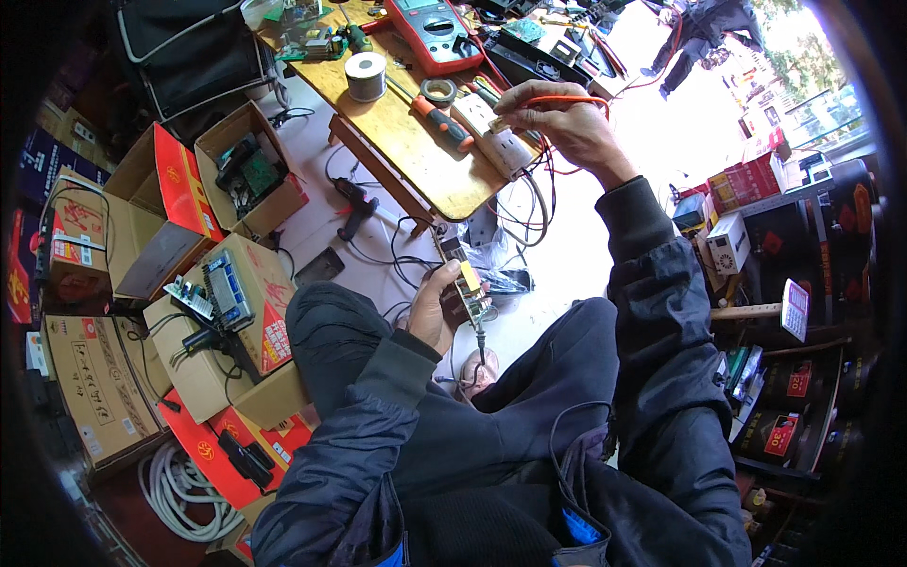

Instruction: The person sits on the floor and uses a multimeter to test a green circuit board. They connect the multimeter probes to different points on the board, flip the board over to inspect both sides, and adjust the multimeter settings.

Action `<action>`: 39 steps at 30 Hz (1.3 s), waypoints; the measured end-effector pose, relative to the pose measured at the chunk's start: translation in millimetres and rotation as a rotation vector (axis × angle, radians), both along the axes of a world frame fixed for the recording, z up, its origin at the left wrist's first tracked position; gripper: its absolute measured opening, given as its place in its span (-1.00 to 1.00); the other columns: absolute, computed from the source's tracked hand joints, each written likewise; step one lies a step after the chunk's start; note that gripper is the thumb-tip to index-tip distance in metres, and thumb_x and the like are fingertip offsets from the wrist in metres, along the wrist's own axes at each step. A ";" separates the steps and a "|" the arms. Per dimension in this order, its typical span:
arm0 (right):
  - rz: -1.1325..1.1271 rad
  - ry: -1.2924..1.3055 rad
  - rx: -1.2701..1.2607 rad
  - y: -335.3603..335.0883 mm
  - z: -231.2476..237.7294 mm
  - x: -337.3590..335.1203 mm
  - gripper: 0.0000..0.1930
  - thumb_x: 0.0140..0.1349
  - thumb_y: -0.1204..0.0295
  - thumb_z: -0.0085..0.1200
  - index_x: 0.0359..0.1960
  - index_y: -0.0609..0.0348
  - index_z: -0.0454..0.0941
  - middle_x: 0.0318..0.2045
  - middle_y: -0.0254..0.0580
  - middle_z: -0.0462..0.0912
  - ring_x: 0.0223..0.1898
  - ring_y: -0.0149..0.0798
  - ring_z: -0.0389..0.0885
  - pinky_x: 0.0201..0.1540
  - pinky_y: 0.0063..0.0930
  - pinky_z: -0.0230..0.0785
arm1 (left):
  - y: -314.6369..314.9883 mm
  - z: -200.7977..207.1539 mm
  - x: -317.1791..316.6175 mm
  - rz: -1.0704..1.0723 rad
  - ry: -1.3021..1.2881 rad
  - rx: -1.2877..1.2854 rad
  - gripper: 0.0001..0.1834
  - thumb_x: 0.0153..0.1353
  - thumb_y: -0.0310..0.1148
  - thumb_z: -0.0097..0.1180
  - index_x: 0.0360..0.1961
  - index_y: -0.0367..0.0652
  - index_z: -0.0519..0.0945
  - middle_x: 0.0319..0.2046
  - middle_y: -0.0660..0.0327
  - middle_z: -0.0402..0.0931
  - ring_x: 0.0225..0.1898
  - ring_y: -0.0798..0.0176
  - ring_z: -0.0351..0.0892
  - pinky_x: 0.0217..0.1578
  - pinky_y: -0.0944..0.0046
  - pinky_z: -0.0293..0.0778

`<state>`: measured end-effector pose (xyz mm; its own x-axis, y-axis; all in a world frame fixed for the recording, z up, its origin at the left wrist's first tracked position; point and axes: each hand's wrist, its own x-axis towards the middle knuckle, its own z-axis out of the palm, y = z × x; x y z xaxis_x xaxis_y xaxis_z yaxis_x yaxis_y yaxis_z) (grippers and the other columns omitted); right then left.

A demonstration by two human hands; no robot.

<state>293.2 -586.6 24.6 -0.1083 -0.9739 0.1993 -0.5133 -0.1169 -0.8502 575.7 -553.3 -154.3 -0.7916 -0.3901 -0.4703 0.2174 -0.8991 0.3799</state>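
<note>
My left hand (433, 314) is closed around the edge of a narrow circuit board (470, 291) with a yellow block-shaped part on it. A black cable (480, 338) joins the board's lower end. Over the table's right corner, my right hand (572, 128) pinches with thumb and fingers a small pale piece at the top of a white power strip (505, 151); its kind is unclear. An orange-red lead (567, 99) runs across the fingers of that hand. Beside the strip lie an orange-and-black screwdriver (444, 125) and a dark tape roll (437, 90).
The wooden table (392, 142) carries a solder spool (366, 76) and a red multimeter (435, 36). Opened cardboard boxes (250, 170) stand at the left. A black corded tool (357, 208) hangs by the table. Loose cables cover the floor; shelves line the right.
</note>
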 end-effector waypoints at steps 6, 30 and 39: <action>-0.077 -0.060 0.045 0.9 -4.5 5.6 -0.86 0.29 0.49 0.27 -0.14 0.19 0.75 -0.17 -0.21 0.78 -0.12 -0.33 0.74 0.01 -0.45 0.60 | 1.7 1.6 -2.1 0.006 -0.005 0.019 -0.51 0.33 0.00 0.24 0.00 -0.23 0.57 -0.17 0.09 0.64 0.08 -0.03 0.68 0.13 -0.12 0.64; -0.110 0.037 0.089 1.5 -13.8 14.1 -0.83 0.34 0.54 0.19 -0.09 0.26 0.72 -0.19 -0.16 0.77 -0.19 -0.32 0.76 -0.10 -0.49 0.66 | 4.5 -2.5 -6.4 -0.013 0.010 0.001 -0.49 0.34 0.00 0.21 0.02 -0.26 0.56 -0.15 0.04 0.65 0.09 -0.05 0.68 0.14 -0.12 0.63; -0.291 -0.065 -0.162 6.3 -30.4 40.2 -0.83 0.22 0.52 0.22 -0.19 0.31 0.74 -0.36 -0.16 0.76 -0.32 -0.38 0.68 -0.21 -0.46 0.53 | 6.2 2.9 -13.8 -0.030 -0.010 0.001 -0.54 0.39 -0.02 0.14 0.02 -0.24 0.54 -0.12 0.05 0.62 0.01 -0.07 0.69 0.08 -0.18 0.63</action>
<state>333.3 -580.3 -5.8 -0.3947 -0.8565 0.3326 -0.4903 -0.1097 -0.8646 561.8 -547.1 -151.3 -0.7984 -0.3655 -0.4785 0.1863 -0.9056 0.3809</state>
